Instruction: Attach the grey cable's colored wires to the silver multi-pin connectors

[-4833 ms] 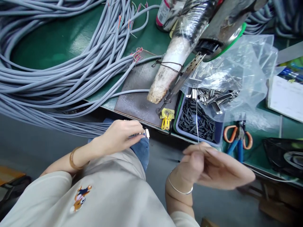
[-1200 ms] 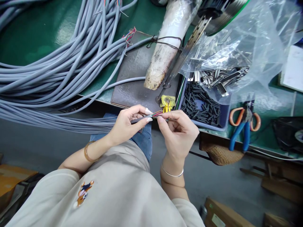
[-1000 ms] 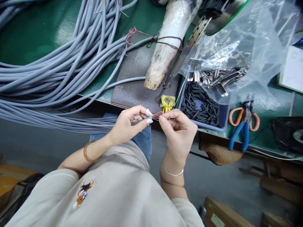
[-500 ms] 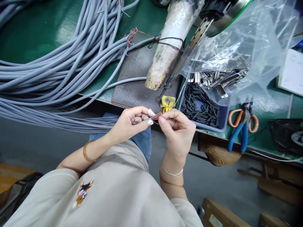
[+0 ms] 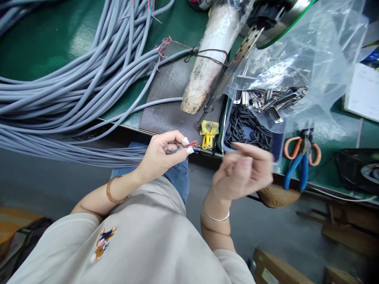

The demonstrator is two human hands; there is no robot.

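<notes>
Between thumb and fingertips, my left hand [image 5: 166,153] pinches a bunch of thin coloured wires [image 5: 192,145] that fans out to the right. My right hand [image 5: 242,170] is smeared by motion, apart from the wires, in front of a blue bin [image 5: 277,148] of short black tubes [image 5: 247,128]. Whether its fingers hold anything cannot be made out. A yellow clip-like tool [image 5: 207,140] on a yellow pad lies at the table edge between the hands. Above it, a soldering iron [image 5: 220,90] slants beside a stained white wrapped cone [image 5: 204,67].
Grey cables [image 5: 97,90] cover the left of the green table [image 5: 59,43] and hang along its edge. Metal connectors [image 5: 274,100] lie in a clear bag [image 5: 325,79] behind the bin. Blue-handled cutters [image 5: 303,157] and orange-handled scissors [image 5: 291,149] are at right.
My right hand has let go of the wires and moved right, towards the front of the bin. My left hand has stayed nearly in place, and the wire ends now spread freely.
</notes>
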